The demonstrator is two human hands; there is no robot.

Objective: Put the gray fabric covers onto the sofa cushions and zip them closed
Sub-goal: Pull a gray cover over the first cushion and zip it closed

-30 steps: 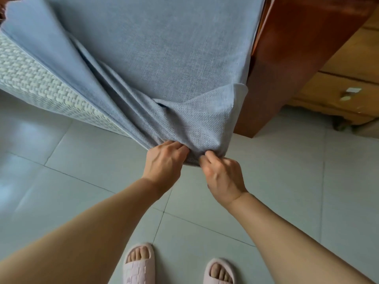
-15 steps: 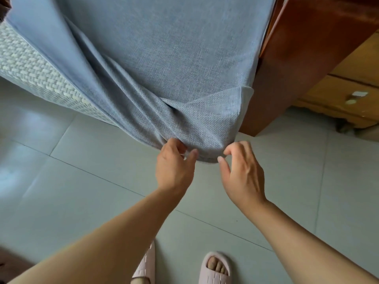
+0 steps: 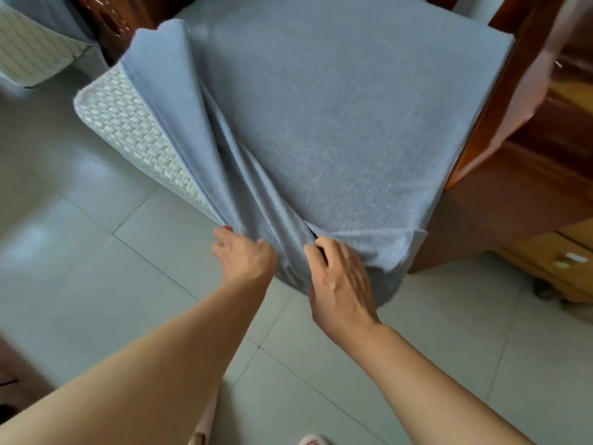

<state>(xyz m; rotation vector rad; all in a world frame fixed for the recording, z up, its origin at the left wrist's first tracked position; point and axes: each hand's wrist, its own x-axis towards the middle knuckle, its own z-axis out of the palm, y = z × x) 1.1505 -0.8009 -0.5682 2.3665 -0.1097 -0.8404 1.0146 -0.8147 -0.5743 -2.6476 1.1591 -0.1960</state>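
Since half a second ago the view has pulled back, so the whole top face of the cushion shows, and both hands have shifted on the near end of the gray cover (image 3: 337, 123).

This cover is a blue-gray woven cloth, smooth over the broad upper centre of the frame, bunched into long folds at centre left. Beside those folds the cushion (image 3: 128, 123) shows bare: a pale, basket-weave side with a rounded corner at upper left. A slit in the cloth opens at lower centre.

Left hand (image 3: 244, 256) has its fingers curled into the gathered folds, gripping them. Right hand (image 3: 341, 281) lies on the cloth just right of the slit, fingertips hooked at its edge; whether it truly pinches the cloth I cannot tell.

Along the right edge the cover sits against a reddish wooden frame (image 3: 500, 200). Tiled floor (image 3: 96, 284) lies open at left and below.

Its long axis runs from the upper frame down toward the hands, the open end nearest them.
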